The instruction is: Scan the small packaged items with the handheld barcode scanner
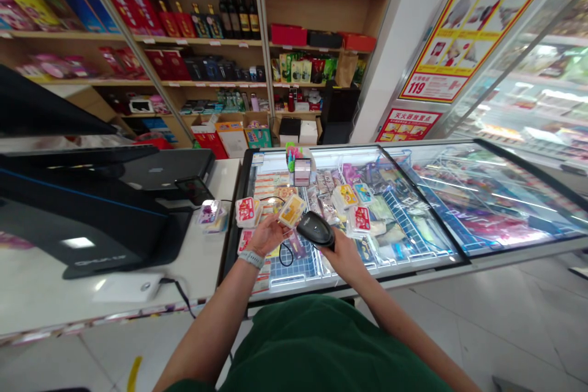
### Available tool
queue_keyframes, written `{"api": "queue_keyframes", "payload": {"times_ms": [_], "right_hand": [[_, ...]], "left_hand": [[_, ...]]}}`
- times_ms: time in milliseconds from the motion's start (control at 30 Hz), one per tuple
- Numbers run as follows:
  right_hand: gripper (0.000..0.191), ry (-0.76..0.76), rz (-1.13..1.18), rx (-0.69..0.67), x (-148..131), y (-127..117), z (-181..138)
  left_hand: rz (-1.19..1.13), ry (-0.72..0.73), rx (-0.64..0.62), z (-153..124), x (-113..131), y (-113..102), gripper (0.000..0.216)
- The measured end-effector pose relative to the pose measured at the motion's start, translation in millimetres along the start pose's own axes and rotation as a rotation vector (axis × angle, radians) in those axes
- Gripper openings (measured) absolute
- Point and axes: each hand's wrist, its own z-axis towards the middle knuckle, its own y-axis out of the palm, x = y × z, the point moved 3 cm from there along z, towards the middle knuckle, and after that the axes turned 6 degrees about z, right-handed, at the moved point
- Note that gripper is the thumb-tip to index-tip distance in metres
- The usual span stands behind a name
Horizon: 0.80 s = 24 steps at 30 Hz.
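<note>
My left hand (267, 234) is closed on a small yellow-orange packet (291, 211), held above the glass lid of a chest freezer (416, 266). My right hand (342, 255) grips a black handheld barcode scanner (316, 229), its head close beside the packet. A black cable (285, 254) loops down from the scanner. More small packets lie on the glass: a red and white one (247, 211) to the left, a yellow one (345, 196) and a red one (359, 219) to the right. A purple packet (212, 214) sits on the white counter.
A black checkout terminal (87, 220) with a screen stands on the white counter (37, 294) at left. Shelves (184, 43) of boxes and bottles fill the back wall. A glass-door fridge (528, 92) and red posters (478, 18) are at right. Cardboard boxes sit behind the freezer.
</note>
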Motion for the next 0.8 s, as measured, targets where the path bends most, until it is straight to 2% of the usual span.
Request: {"api": "queue_keyframes", "payload": {"times_ms": [133, 200, 333, 433, 533, 667, 800], "right_hand": [[0.026, 0.008, 0.0, 0.005, 1.1, -1.0, 0.7], [0.026, 0.002, 0.03, 0.005, 3.1, -1.5, 0.9], [0.028, 0.001, 0.072, 0.001, 11.2, 0.3, 1.6], [0.025, 0.022, 0.046, -0.011, 18.0, 5.5, 2.4], [0.025, 0.018, 0.017, -0.026, 20.5, 11.5, 2.8], [0.027, 0.009, -0.006, -0.047, 18.7, 15.0, 2.6], [0.026, 0.009, 0.021, -0.034, 16.2, 10.7, 0.8]], "left_hand": [[0.058, 0.04, 0.047, -12.2, 3.2, -7.4, 0.042], [0.221, 0.102, 0.114, -24.3, 4.6, -18.7, 0.056], [0.853, 0.303, 0.446, -60.1, 2.3, -56.4, 0.069], [1.127, 0.387, 0.689, -86.5, -7.3, -84.4, 0.066], [1.39, 0.433, 0.879, -99.5, -16.3, -100.7, 0.058], [1.495, 0.394, 0.98, -94.8, -24.7, -108.2, 0.056], [1.6, 0.346, 1.029, -90.4, -30.0, -101.7, 0.059]]}}
